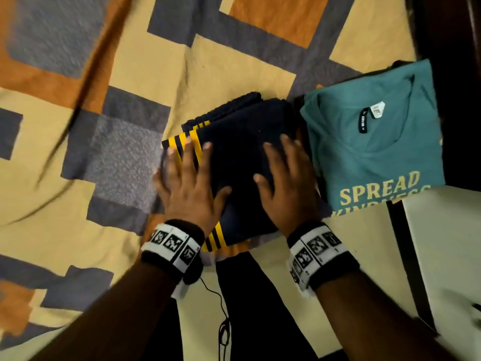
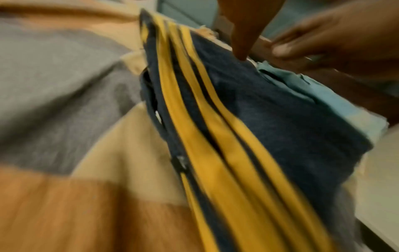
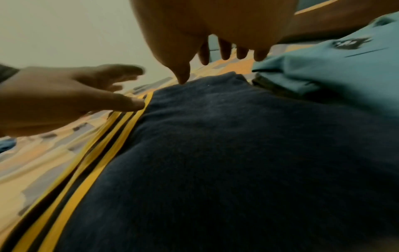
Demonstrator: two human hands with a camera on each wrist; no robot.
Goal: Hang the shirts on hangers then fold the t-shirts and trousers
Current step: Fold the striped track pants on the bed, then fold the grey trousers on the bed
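Folded navy trousers [image 1: 239,131] with yellow side stripes lie on the patterned bedspread [image 1: 78,126]. My left hand [image 1: 188,175] lies flat with spread fingers on the striped left part of the trousers [image 2: 270,119]. My right hand [image 1: 283,173] lies flat on their right part [image 3: 215,153], fingers straight. To the right lies a folded teal t-shirt [image 1: 374,142] printed "SPREAD KINDNESS", collar up; its edge touches the trousers [image 3: 313,68].
The bedspread has orange, grey and cream blocks. A white box-like object [image 1: 442,256] stands at the lower right, overlapping the t-shirt's bottom. A thin black cable [image 1: 221,321] hangs below my wrists. Dark furniture [image 1: 455,35] borders the right side.
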